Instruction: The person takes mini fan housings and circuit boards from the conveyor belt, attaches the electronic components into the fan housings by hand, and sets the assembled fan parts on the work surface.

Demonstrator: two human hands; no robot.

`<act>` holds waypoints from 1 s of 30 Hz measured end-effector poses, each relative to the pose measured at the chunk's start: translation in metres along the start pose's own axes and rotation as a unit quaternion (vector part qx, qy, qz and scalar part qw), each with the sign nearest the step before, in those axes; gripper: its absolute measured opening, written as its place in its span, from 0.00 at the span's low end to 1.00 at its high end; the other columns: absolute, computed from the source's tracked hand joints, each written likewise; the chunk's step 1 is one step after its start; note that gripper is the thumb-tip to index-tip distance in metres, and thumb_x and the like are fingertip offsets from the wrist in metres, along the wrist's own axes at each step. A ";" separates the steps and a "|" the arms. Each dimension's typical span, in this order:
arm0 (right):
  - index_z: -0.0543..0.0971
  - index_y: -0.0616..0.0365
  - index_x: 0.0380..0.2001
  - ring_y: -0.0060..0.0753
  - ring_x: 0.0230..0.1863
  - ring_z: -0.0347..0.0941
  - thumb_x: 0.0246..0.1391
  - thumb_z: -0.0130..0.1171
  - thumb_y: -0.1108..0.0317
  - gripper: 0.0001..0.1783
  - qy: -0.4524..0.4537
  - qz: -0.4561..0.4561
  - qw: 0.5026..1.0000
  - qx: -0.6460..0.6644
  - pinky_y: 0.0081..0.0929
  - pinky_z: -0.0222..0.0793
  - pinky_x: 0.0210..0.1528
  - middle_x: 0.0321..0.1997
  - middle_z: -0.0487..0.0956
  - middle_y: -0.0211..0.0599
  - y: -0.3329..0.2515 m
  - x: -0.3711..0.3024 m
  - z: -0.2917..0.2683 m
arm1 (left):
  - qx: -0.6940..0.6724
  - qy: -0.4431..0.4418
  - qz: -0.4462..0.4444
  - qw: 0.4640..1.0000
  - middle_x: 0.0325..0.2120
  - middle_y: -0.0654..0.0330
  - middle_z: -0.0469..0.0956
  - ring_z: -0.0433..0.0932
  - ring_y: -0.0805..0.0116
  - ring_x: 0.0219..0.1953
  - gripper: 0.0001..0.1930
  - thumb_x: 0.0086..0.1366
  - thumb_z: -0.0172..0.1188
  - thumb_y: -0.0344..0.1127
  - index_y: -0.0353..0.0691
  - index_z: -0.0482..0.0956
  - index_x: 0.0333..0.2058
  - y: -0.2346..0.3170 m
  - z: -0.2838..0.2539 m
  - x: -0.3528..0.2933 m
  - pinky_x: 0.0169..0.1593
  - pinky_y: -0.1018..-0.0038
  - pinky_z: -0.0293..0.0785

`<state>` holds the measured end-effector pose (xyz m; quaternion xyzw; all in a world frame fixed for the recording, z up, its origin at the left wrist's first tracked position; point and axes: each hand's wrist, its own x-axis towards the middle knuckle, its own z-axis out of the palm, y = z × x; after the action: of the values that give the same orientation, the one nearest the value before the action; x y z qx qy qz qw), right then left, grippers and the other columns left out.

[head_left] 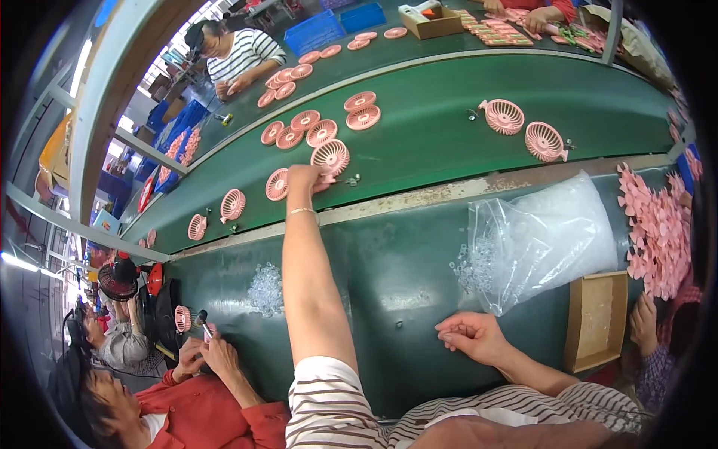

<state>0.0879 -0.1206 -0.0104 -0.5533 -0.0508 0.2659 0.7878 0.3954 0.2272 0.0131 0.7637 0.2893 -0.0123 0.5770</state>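
Housing [330, 156], pink and slatted, lies on the green belt [426, 112] just beyond and slightly right of the left hand [305, 179], its short stub apparently directed toward the fingers. Left hand is the nearer, arm outstretched; its fingers meet the stub side, but whether they grip cannot be told. Wire leads [353, 180] lie just right of them. Right hand [475, 337] is relaxed over the bench [396, 277], well apart, fingers loosely curled, nothing visible in them. Brands, labels, writing: none legible on housing or bag [561, 232].

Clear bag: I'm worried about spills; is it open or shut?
Bag open: loose clear pieces spread from its left end.
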 end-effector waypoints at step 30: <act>0.77 0.65 0.36 0.14 0.23 0.70 0.49 0.57 0.75 0.09 0.011 -0.029 0.998 -0.056 0.13 0.67 0.23 0.25 0.77 0.31 0.000 0.005 0.000 | 0.192 0.147 0.375 0.895 0.45 0.52 0.70 0.69 0.54 0.49 0.20 0.47 0.51 0.18 0.41 0.75 0.41 -0.145 -0.010 -0.408 0.49 0.63 0.66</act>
<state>0.0927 -0.1182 -0.0117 -0.5976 -0.0725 0.2333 0.7637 -0.0132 0.0855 0.0338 0.9046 0.0552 0.2624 0.3314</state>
